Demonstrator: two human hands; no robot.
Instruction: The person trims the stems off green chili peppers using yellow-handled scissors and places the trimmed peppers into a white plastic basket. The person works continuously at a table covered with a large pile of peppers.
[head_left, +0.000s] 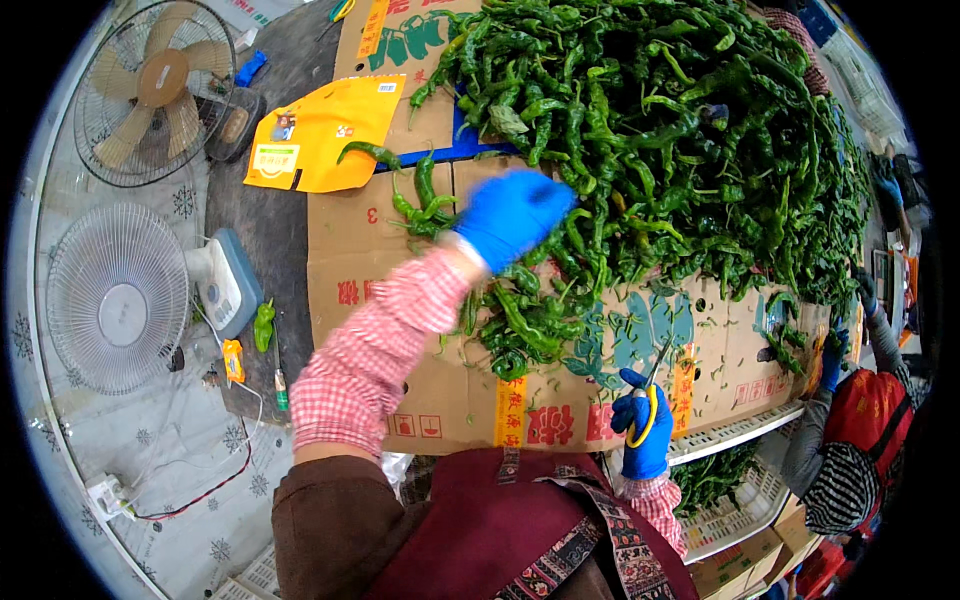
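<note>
My left hand (515, 218), in a blue glove and blurred by motion, is over the left edge of a large heap of green peppers (640, 150). Its fingers are smeared, so I cannot make out whether it holds anything. Close to the front edge of the cardboard (460, 400), my right hand (648, 432), also gloved in blue, is closed around yellow-handled scissors (652, 405). The blades point up and away from me. Several loose peppers (425, 195) lie just left of my left hand, and cut stem bits are scattered on the cardboard.
A yellow bag (325, 135) lies at the far left of the table, beside two fans (125, 310). A white crate (755, 495) with peppers stands below the front edge on the right. A co-worker (860, 440) is at the right side; another checked sleeve (800, 45) shows behind the heap.
</note>
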